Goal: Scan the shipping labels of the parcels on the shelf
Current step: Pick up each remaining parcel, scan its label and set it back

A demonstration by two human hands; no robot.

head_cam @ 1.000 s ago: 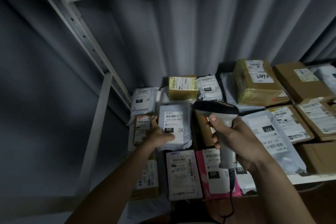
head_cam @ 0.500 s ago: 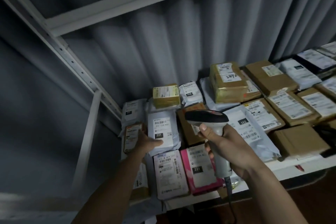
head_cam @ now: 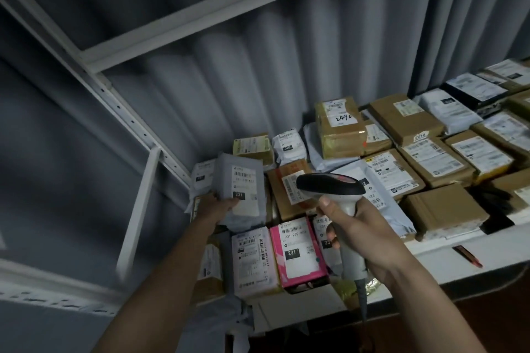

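Head view, the only one.

Mailer (head_cam: 242,189): grey poly bag, lifted off the far-left corner of the shelf (head_cam: 447,259) and tilted label-up. My left hand (head_cam: 213,208) holds its near-left edge, thumb curled over the face beside the black "231" tag, the other fingers hidden beneath. Judged light and limp; the film looks slick and sags, so hold by the edge near the label, where the contents stiffen it, and keep the label flat.

Scanner (head_cam: 338,195): black head, pale handle, cord trailing down off the near edge. My right hand (head_cam: 364,232) is wrapped round the handle, thumb up on the neck. Hard and rigid, a sure grip. The head points left toward the mailer; its window cannot be seen.

Pink parcel (head_cam: 298,252): near row, flat, label up, "231". Looks boxy and firm.

White parcel (head_cam: 252,258): just left of the pink one, touching it.

Brown boxes (head_cam: 404,120): far and right rows, packed close; stiff card, judged heavier.

Hard to make out: the light is dim and the mailer's barcode blurs. Parcels under my right hand and wrist are covered. The right end of the shelf is cut off. No scan beam shows.
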